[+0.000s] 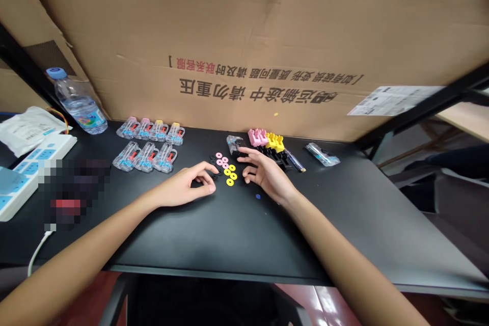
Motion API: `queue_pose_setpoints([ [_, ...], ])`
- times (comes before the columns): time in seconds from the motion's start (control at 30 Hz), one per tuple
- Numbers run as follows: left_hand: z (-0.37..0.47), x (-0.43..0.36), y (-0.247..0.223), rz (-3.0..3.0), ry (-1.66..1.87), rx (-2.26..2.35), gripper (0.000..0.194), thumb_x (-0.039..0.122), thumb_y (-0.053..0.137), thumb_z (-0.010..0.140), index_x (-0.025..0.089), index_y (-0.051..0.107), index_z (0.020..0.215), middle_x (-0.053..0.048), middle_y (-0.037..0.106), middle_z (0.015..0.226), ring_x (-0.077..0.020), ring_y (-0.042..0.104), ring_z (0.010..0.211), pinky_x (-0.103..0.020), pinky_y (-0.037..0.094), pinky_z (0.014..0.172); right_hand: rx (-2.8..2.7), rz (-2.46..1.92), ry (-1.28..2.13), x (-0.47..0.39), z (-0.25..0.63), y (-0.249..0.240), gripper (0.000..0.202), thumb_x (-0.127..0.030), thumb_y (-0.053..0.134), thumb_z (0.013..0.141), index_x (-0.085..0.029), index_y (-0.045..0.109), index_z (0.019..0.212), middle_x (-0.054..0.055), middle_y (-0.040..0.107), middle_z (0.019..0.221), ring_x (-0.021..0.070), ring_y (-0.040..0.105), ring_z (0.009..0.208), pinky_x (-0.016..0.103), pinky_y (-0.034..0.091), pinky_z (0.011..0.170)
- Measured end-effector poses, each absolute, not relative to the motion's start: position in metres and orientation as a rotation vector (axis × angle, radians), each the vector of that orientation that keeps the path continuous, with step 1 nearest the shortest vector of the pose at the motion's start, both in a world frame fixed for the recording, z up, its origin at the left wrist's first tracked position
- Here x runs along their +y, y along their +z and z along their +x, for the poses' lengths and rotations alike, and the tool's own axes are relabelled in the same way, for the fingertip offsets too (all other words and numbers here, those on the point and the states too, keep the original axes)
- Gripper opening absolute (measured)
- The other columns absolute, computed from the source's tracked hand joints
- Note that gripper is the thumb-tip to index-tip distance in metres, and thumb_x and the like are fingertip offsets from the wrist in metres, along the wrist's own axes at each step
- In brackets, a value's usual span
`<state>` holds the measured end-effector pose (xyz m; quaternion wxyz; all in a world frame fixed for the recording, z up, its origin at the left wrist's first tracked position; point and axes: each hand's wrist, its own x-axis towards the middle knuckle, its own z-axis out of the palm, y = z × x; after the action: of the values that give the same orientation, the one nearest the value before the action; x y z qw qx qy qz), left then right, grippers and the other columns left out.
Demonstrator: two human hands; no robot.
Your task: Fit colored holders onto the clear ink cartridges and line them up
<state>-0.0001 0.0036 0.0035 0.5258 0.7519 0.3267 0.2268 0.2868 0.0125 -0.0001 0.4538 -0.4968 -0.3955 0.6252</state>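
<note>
My left hand [191, 184] hovers or rests at the middle of the black table, fingers curled and apart from the thumb, nothing seen in it. Beside its fingertips lie black rings [215, 177], pink rings [219, 155] and yellow rings [229, 182]. On the other side of the rings is my right hand [265, 174], its fingers spread and loosely bent, holding nothing visible. Just beyond its fingertips sits a small clear packet [233, 143]. Behind it stand pink clips [258, 137], yellow clips [275, 141] and black parts [277, 157].
Several clear bagged pieces [145, 157] form two rows at the left. A water bottle [82, 104] and a white power strip [36, 170] are farther left. A pen [296, 161] and a clear packet [322, 155] lie right. Cardboard [244, 25] walls the back.
</note>
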Motion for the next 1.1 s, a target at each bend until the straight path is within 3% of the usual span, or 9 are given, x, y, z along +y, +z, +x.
queue_pose_setpoints([
  [0.13,0.001,0.004,0.004,1.81,0.545,0.784,0.034,0.039,0.065,0.104,0.024,0.06,0.135,-0.007,0.08,0.111,-0.0219,0.073,0.105,-0.039,0.051,0.098,-0.915,-1.229,1.594,0.016,0.287,0.003,0.044,-0.034,0.07,0.095,-0.03,0.071,0.139,0.009,0.075,0.134,0.0159,0.075,0.076,0.029,0.063,0.061],
  [0.23,0.001,0.004,0.006,1.815,0.544,0.778,0.032,0.039,0.066,0.104,0.024,0.063,0.131,-0.006,0.08,0.11,-0.0214,0.074,0.104,-0.038,0.052,0.098,-0.874,-1.181,1.606,0.017,0.289,0.002,0.051,-0.032,0.069,0.097,-0.033,0.065,0.147,0.009,0.078,0.131,0.018,0.078,0.083,0.029,0.065,0.066],
  [0.33,0.001,0.005,0.008,1.827,0.526,0.775,0.025,0.039,0.067,0.103,0.023,0.069,0.123,-0.006,0.08,0.111,-0.0213,0.074,0.105,-0.038,0.053,0.1,-0.832,-1.113,1.604,0.018,0.295,-0.003,0.04,-0.033,0.063,0.1,-0.03,0.07,0.139,0.01,0.08,0.13,0.0194,0.079,0.093,0.029,0.066,0.076],
  [0.5,0.0,0.006,0.01,1.854,0.508,0.774,0.021,0.038,0.067,0.104,0.023,0.074,0.116,-0.005,0.08,0.113,-0.0216,0.073,0.106,-0.038,0.053,0.101,-0.865,-1.133,1.561,0.02,0.3,-0.01,0.031,-0.038,0.058,0.102,-0.023,0.081,0.118,0.012,0.073,0.147,0.022,0.078,0.102,0.033,0.066,0.084],
  [0.63,0.0,0.006,0.01,1.859,0.504,0.769,0.021,0.039,0.066,0.104,0.023,0.074,0.116,-0.005,0.08,0.112,-0.0216,0.074,0.106,-0.038,0.054,0.101,-0.87,-1.155,1.546,0.019,0.294,-0.008,0.029,-0.038,0.062,0.1,-0.024,0.08,0.118,0.011,0.072,0.148,0.0207,0.079,0.098,0.033,0.066,0.081],
  [0.77,0.002,0.004,0.011,1.875,0.512,0.77,0.021,0.038,0.066,0.104,0.023,0.074,0.115,-0.005,0.081,0.111,-0.0211,0.074,0.105,-0.038,0.055,0.101,-0.897,-1.188,1.479,0.017,0.288,-0.003,0.029,-0.036,0.068,0.095,-0.023,0.078,0.119,0.011,0.078,0.135,0.0187,0.076,0.086,0.032,0.063,0.072],
  [0.87,0.001,0.005,0.015,1.886,0.531,0.768,0.019,0.038,0.067,0.103,0.023,0.075,0.113,-0.003,0.082,0.108,-0.0199,0.075,0.102,-0.036,0.056,0.097,-1.073,-1.219,1.251,0.014,0.293,0.003,0.026,-0.038,0.07,0.093,-0.022,0.078,0.112,0.01,0.081,0.118,0.0168,0.071,0.076,0.031,0.057,0.065],
  [1.03,-0.021,0.017,0.028,2.244,0.714,1.025,0.019,0.036,0.06,0.105,0.024,0.075,0.104,-0.001,0.08,0.095,-0.018,0.073,0.085,-0.031,0.051,0.08,-1.457,-1.441,0.391,0.019,0.32,0.012,0.024,-0.037,0.067,0.093,-0.021,0.08,0.106,0.005,0.075,0.085,0.0179,0.059,0.067,0.034,0.049,0.066],
  [1.1,-0.036,0.026,0.031,2.446,0.739,1.283,0.019,0.033,0.059,0.103,0.023,0.075,0.102,0.002,0.071,0.073,-0.0166,0.064,0.066,-0.032,0.045,0.073,-1.575,-1.516,0.192,0.023,0.332,0.01,0.022,-0.034,0.065,0.093,-0.021,0.08,0.102,0.004,0.071,0.08,0.0188,0.056,0.065,0.035,0.047,0.066],
])
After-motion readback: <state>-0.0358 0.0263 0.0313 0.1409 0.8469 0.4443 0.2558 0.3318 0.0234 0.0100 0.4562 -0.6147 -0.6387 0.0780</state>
